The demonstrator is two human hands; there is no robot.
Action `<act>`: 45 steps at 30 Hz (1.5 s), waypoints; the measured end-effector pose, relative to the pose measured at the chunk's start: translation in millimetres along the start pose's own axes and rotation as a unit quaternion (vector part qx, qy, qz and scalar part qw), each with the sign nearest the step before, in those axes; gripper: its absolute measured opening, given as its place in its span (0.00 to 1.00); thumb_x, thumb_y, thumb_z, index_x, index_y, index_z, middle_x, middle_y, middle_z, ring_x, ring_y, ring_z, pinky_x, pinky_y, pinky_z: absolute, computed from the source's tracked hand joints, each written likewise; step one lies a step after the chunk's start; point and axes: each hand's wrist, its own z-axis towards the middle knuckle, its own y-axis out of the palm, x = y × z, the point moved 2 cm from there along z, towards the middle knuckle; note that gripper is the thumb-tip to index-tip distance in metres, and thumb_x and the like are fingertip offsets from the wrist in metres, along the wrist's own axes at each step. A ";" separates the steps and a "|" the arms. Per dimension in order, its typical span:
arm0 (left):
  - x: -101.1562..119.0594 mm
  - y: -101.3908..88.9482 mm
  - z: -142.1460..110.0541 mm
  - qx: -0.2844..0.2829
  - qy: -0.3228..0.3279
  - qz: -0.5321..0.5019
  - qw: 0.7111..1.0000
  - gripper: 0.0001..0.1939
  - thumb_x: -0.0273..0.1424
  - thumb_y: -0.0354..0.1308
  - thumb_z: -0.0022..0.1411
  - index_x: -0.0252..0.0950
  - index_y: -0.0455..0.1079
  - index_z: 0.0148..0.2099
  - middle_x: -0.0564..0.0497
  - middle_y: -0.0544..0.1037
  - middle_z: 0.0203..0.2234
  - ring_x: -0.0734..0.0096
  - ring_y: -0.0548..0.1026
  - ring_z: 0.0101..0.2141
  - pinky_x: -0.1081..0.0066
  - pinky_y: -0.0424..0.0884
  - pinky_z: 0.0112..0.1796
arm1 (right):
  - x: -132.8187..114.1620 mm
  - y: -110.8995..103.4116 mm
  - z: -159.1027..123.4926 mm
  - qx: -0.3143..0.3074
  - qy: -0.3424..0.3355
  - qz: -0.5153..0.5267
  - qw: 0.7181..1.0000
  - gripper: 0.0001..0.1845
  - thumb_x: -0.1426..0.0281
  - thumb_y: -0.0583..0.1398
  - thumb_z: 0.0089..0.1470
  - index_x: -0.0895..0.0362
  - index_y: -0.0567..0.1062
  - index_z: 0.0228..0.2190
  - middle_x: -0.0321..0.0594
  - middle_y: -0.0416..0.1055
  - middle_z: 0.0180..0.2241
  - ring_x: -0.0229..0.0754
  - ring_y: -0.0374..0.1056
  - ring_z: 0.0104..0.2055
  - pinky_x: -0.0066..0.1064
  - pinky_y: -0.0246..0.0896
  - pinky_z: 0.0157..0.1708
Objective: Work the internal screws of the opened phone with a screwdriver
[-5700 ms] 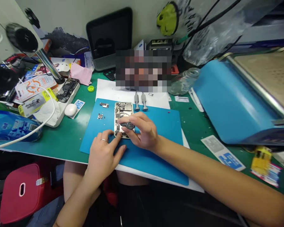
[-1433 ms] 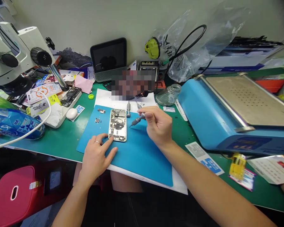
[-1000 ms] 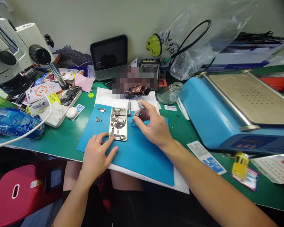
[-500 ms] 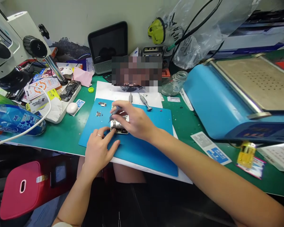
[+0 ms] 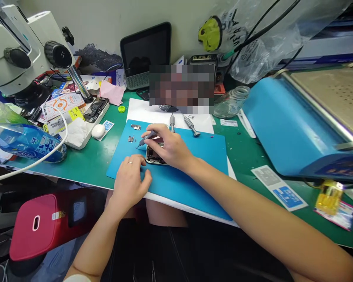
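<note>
Pulled slightly back from the phone's near corner since half a second ago, the left hand (image 5: pixel 131 180) now has its fingers bent and its thumb standing clear of them, blue mat (image 5: pixel 200 176) showing in the gap. Its curled fingertips lie just beside that corner; whether they touch it is hard to tell. Likewise, the right hand (image 5: pixel 173 147) has swung the screwdriver (image 5: pixel 147 137) out past the phone's left edge. Thumb and fingers pinch the tool, whose thin tip points down toward the mat; contact there cannot be made out.

Beneath the right hand, the opened phone (image 5: pixel 154 156) lies on the mat, its upper part and right side mostly covered, only the lower left interior plain to see. Beyond the left hand sit two small parts (image 5: pixel 135 127), too tiny to read in detail. Past the right hand rest two grey screwdrivers (image 5: pixel 191 125), the nearer end of one close behind the knuckles. Farther beyond, a pixelated patch (image 5: pixel 182 88) hides whatever stands on the worktop (image 5: pixel 91 166). Well right of the hands, a blue machine (image 5: pixel 270 121) is cut off.
</note>
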 end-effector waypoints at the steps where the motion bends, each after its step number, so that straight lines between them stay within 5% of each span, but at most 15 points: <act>1: -0.1 -1.3 -0.1 -0.003 0.002 -0.001 1.000 0.06 0.25 0.54 0.64 0.38 0.60 0.43 0.47 0.74 0.44 0.60 0.70 0.42 0.60 0.67 0.44 | -0.6 -2.0 -0.4 0.008 -0.002 0.003 1.000 0.15 0.70 0.59 0.62 0.51 0.65 0.50 0.38 0.76 0.41 0.39 0.78 0.39 0.33 0.79 0.40; 7: -9.1 -26.4 19.1 -0.023 0.056 0.004 0.998 0.06 0.30 0.55 0.67 0.38 0.63 0.46 0.51 0.74 0.36 0.65 0.72 0.36 0.67 0.67 0.37 | 0.4 -33.8 -15.0 0.078 -0.048 -0.014 0.996 0.23 0.72 0.60 0.62 0.48 0.62 0.56 0.39 0.76 0.43 0.40 0.78 0.44 0.33 0.79 0.43; 10: -15.0 -33.5 52.7 0.024 0.198 0.006 0.980 0.10 0.36 0.57 0.67 0.38 0.63 0.46 0.49 0.74 0.36 0.64 0.72 0.37 0.67 0.68 0.37 | 7.3 -48.4 -22.5 0.146 -0.036 -0.016 0.989 0.26 0.72 0.60 0.62 0.46 0.60 0.59 0.40 0.77 0.43 0.42 0.79 0.43 0.35 0.79 0.41; 14: -22.0 -17.8 101.7 0.051 0.378 0.029 0.924 0.16 0.41 0.58 0.66 0.36 0.64 0.49 0.47 0.75 0.35 0.63 0.72 0.35 0.64 0.69 0.38 | 15.8 -55.8 -22.2 0.235 0.008 0.009 0.972 0.26 0.68 0.61 0.62 0.43 0.61 0.58 0.38 0.78 0.38 0.42 0.78 0.34 0.36 0.78 0.34; 19: -28.7 -3.7 125.9 0.039 0.373 0.015 0.927 0.21 0.43 0.58 0.66 0.34 0.66 0.53 0.45 0.76 0.38 0.62 0.73 0.37 0.64 0.69 0.38 | 21.7 -56.1 -17.4 0.244 0.044 0.012 0.969 0.22 0.64 0.61 0.62 0.44 0.63 0.55 0.38 0.77 0.36 0.43 0.77 0.31 0.34 0.75 0.26; 27: -34.4 -2.0 122.6 -0.032 0.375 -0.017 0.926 0.18 0.42 0.60 0.66 0.34 0.71 0.51 0.46 0.76 0.36 0.66 0.71 0.33 0.65 0.66 0.34 | 21.7 -52.7 -13.8 0.207 0.080 -0.009 0.975 0.19 0.62 0.60 0.63 0.44 0.63 0.53 0.37 0.76 0.34 0.39 0.76 0.29 0.31 0.75 0.25; 45: -31.3 5.8 120.8 -0.036 0.378 0.013 0.925 0.12 0.37 0.58 0.69 0.35 0.73 0.49 0.49 0.77 0.34 0.68 0.70 0.32 0.65 0.64 0.34 | 20.4 -49.9 -15.2 0.213 0.065 0.017 0.975 0.19 0.65 0.61 0.61 0.45 0.65 0.52 0.37 0.77 0.35 0.40 0.75 0.28 0.33 0.77 0.26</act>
